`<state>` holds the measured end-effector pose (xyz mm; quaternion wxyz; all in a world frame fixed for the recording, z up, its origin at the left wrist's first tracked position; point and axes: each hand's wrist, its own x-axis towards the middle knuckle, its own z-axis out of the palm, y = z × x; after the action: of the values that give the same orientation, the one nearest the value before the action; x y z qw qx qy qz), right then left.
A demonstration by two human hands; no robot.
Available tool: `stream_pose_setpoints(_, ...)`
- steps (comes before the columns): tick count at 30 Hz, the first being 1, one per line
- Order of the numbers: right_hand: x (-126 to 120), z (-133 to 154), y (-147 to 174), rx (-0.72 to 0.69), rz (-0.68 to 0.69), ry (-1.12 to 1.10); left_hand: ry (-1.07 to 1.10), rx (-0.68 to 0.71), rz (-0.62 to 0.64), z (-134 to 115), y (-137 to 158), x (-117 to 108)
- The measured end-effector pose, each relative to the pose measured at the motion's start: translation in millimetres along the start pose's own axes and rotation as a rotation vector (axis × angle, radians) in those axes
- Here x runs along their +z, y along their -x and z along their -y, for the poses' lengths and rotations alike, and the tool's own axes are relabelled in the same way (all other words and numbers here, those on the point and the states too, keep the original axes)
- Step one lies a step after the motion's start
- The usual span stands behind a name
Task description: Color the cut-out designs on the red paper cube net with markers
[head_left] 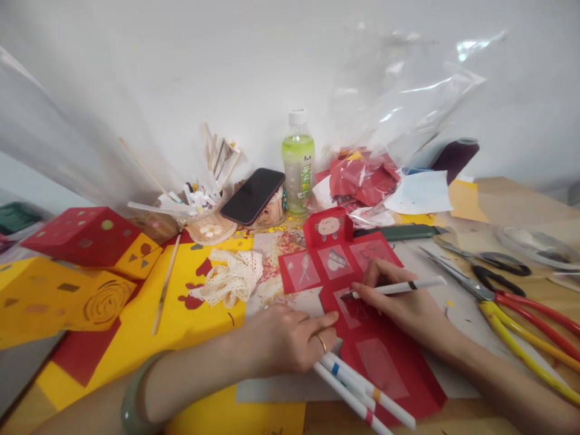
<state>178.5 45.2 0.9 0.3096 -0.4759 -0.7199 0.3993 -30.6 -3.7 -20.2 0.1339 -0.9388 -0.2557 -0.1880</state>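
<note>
My right hand (401, 305) grips a slim white marker (405, 286), its dark tip on a pale translucent square (351, 308) of a red paper cutout (335, 281). Other squares on this cutout carry small drawings, and one flap with a round face drawing (329, 226) stands folded up at the back. My left hand (294, 338) is closed around several white markers (367, 386) with coloured bands, which stick out below the palm. Its index finger reaches to the cutout's left edge. Part of the cutout lies hidden under my right hand.
Scissors (487, 293) with red and yellow handles lie at the right, beside black-handled scissors (502, 263). Behind stand a green drink bottle (298, 163) and a phone (254, 196). White lace (233, 278) rests on yellow paper (194, 350). Decorated paper boxes (86, 238) are at the left.
</note>
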Motion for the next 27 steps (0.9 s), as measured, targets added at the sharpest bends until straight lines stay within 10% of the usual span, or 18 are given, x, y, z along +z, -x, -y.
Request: stream_pose_setpoints(27,0.4,3.3,0.5,0.006,0.02,-0.009,0.014,0.0,-0.01,0.8,-1.9,-2.7)
